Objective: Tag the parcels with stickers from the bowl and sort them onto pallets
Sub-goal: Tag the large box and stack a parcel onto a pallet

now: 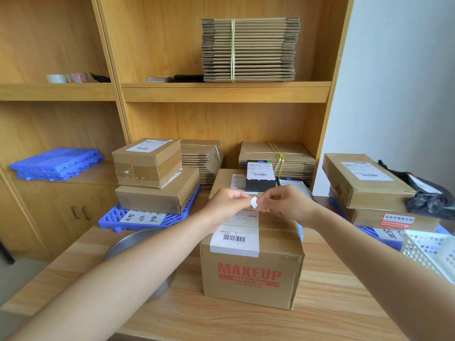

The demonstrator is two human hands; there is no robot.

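Pinching a small white paper sticker (254, 202) just above the brown cardboard MAKEUP parcel (251, 274), left hand (225, 205) and right hand (283, 203) clamp it between fingertips. That parcel is not yet tagged or sorted. The blue plastic pallet (110, 219) left of it already holds two boxes.

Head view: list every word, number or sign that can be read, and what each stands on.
"MAKEUP": red print, front of the brown cardboard box at centre.
"SHARED BOX": red band below, blurry.
White shipping label on that box's top: barcode, print too small.
Handwritten paper sign on the left blue plastic pallet: characters unreadable.
Red-and-white sticker on the lower right parcel: blurred.
Small white sticker, held up: no print seen.
Other parcels' labels: too small.
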